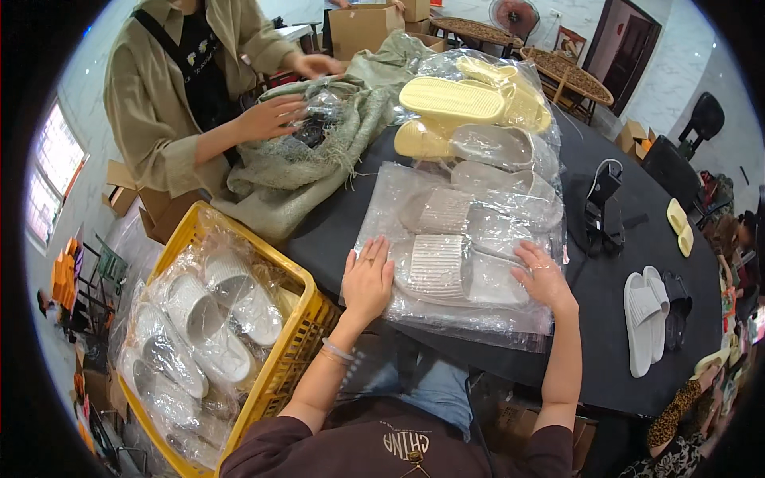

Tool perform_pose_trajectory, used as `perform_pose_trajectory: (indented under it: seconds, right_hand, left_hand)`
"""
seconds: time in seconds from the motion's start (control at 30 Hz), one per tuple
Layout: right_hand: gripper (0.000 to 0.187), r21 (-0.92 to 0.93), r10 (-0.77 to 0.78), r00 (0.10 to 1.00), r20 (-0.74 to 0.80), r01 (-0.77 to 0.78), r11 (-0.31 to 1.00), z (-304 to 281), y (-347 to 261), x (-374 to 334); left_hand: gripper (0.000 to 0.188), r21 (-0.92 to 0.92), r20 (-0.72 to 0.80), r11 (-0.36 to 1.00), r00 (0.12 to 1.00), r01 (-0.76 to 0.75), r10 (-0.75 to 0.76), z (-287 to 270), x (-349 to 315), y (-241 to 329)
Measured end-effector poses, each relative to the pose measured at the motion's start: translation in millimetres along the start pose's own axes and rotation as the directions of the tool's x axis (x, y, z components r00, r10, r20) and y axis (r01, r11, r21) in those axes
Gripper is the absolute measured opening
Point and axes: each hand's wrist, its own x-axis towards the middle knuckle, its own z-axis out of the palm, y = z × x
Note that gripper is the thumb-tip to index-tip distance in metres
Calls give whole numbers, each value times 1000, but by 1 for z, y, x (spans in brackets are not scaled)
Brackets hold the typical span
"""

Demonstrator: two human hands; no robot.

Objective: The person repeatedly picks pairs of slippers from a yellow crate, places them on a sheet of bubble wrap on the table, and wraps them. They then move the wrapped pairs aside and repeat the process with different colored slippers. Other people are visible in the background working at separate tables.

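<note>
two hands [368, 279] [545, 276], fingers loosely spread, rest on bagged slippers [434, 267], probably smoothing plastic [382, 205]; next likely wants light, even pressure.

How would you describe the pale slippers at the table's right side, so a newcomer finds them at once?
On the big black table, look to the right of the person's right hand. There the pale slippers lie, directly left of a dark pair and lower in the picture than a yellow pair. Their whitish colour sets them apart from both neighbours.
</note>
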Motion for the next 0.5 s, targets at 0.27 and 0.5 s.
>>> perform_pose_trajectory:
  seconds: [0.27, 0.5]
  right_hand:
    - [37, -26, -17, 1000, -18, 17, 1000, -1, 3, 3]
    - [45, -34, -76, 993, 90, 79, 996, -17, -3, 11]
  left_hand:
    - [41, 15, -1, 1000, 1000, 1, -1, 2, -2, -4]
    - [45, 203, 142, 978, 989, -56, 27, -12, -2, -2]
